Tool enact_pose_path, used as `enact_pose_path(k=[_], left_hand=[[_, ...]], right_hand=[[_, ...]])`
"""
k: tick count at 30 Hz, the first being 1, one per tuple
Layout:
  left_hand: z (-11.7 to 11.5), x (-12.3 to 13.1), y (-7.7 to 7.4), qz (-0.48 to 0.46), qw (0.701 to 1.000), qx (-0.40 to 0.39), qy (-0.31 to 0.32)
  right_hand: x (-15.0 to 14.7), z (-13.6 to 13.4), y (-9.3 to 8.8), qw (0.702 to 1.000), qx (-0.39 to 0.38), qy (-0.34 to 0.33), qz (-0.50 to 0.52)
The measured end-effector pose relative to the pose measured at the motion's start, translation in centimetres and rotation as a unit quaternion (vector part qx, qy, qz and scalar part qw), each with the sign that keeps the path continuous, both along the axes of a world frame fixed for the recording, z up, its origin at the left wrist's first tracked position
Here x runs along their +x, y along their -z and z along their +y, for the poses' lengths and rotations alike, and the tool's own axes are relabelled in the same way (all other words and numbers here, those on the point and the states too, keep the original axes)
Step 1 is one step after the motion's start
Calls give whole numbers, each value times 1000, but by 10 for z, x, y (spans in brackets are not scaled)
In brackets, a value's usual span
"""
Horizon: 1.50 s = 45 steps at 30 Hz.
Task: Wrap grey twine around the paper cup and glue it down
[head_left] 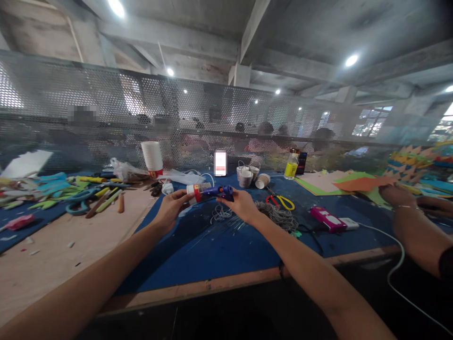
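My left hand (173, 207) is closed around a paper cup (192, 192) with a red band, tipped on its side above the blue mat. In my right hand (242, 206) is a blue glue gun (216, 191), its front end pointing left and close to the cup. Whether the nozzle touches the cup, I cannot tell. Below and right of the glue gun lies a tangled bundle of grey cord (281, 216). Several small cups wrapped in pale cord (245, 176) stand behind my right hand, and a brown cup (262, 180) lies tilted beside them.
Yellow-and-red scissors (284, 202), a purple box-like device (327, 220) and its white cable lie to the right. A phone (220, 163) stands ahead, near a bottle (291, 164). Stacked paper cups (152, 157) and tools are left. A co-worker's hand (399, 196) handles coloured paper.
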State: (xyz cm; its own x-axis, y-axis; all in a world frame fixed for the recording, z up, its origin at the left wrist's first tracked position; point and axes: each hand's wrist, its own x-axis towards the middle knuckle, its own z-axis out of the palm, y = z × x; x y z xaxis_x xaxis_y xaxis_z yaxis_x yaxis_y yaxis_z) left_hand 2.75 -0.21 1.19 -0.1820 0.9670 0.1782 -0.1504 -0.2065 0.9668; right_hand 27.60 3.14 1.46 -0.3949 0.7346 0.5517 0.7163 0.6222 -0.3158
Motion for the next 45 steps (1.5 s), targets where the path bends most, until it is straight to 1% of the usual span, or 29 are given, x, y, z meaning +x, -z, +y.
enact_pose_path(k=[10, 17, 26, 33, 45], left_hand=[[4, -4, 4, -4, 1000, -7, 7], [2, -3, 3, -3, 1000, -5, 4], [3, -5, 4, 26, 1000, 2, -5], [4, -5, 4, 18, 1000, 1, -3], [3, -4, 2, 13, 1000, -2, -5]], right_hand=[[1, 0, 0, 1000, 5, 1, -8], [1, 2, 2, 1000, 7, 5, -16], [1, -2, -2, 1000, 2, 9, -30], [1, -3, -3, 999, 5, 3, -32], [1, -5, -6, 998, -3, 16, -52]])
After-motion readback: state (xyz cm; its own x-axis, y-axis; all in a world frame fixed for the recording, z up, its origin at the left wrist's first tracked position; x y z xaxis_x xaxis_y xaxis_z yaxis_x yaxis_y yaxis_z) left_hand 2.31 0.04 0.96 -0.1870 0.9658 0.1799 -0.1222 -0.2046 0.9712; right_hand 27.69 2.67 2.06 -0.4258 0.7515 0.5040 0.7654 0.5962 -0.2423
